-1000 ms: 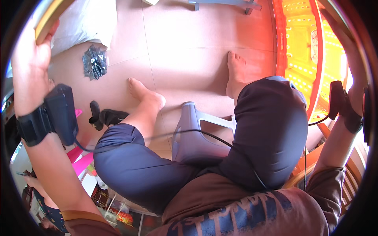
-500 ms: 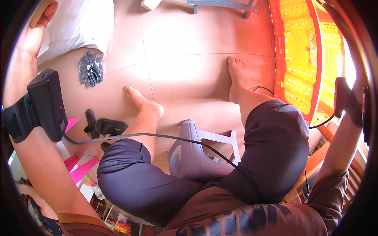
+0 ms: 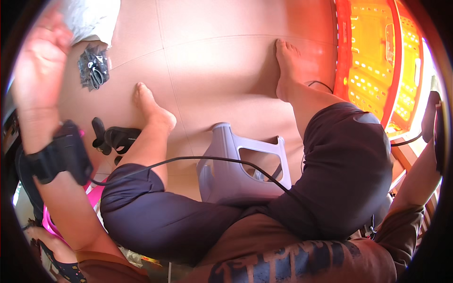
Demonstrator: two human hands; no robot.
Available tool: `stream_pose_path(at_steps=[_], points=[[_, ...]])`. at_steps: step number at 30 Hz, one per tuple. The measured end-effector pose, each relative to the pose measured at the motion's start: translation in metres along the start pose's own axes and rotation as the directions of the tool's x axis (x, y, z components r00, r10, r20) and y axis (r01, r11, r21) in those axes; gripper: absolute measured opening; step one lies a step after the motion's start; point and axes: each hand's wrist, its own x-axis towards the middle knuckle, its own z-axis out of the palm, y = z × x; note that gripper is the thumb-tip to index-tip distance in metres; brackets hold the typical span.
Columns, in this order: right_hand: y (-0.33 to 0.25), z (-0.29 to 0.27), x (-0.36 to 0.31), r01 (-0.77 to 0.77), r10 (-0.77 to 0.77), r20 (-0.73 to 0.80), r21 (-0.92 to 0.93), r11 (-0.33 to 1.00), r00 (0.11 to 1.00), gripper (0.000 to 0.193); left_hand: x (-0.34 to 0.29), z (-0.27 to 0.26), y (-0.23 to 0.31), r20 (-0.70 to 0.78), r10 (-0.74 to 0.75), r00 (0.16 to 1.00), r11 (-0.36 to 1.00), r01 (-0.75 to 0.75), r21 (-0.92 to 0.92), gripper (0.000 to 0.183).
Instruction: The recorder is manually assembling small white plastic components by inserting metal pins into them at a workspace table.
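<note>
My left hand (image 3: 41,66) is raised at the upper left, palm toward me, its blurred fingers loosely curled and apart. Nothing shows in it. A black device is strapped to that wrist (image 3: 59,153), with a cable running across my lap. Closest to the hand are a white sack (image 3: 92,21) and a clear plastic bag of dark items (image 3: 94,68) on the floor. My right forearm (image 3: 417,177) reaches up along the right rim beside an orange-yellow perforated plastic basket (image 3: 370,61). The right hand itself cannot be made out there.
I sit on a pale lilac plastic stool (image 3: 222,174), bare feet on the tiled floor (image 3: 212,66). Black sandals (image 3: 120,138) lie by my left foot. Behind my left arm are a pink item (image 3: 52,221) and part of another person (image 3: 54,245). A wooden frame (image 3: 401,160) stands right.
My left hand has come down and closer, away from a tan object at the upper left edge that no longer shows. The view has shifted; the sack and basket sit differently in it.
</note>
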Motion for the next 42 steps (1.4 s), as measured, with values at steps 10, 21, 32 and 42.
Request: stream_pose_path(at_steps=[10,21,32,42], points=[[0.037,-0.011,0.022,-0.236,0.236,-0.027,0.032,0.971,0.971,0.059,-0.095,0.006,-0.243,-0.125,-0.857,0.5,0.364,0.759,0.539,0.024],[0.057,-0.038,0.049,-0.239,0.372,-0.22,0.464,0.853,0.902,0.044,-0.249,0.107,-0.318,-0.014,-0.996,-0.083,-0.073,0.764,0.641,0.109],[0.074,-0.073,0.039,-0.184,0.205,-0.121,0.164,0.969,0.971,0.051,-0.286,0.146,-0.285,-0.043,-0.995,0.087,0.065,0.927,0.368,0.122],[0.105,-0.059,0.041,0.122,-0.123,-0.117,-0.018,0.992,0.986,0.052,-0.341,0.151,-0.317,-0.061,-0.998,0.019,0.0,0.955,0.298,0.109]])
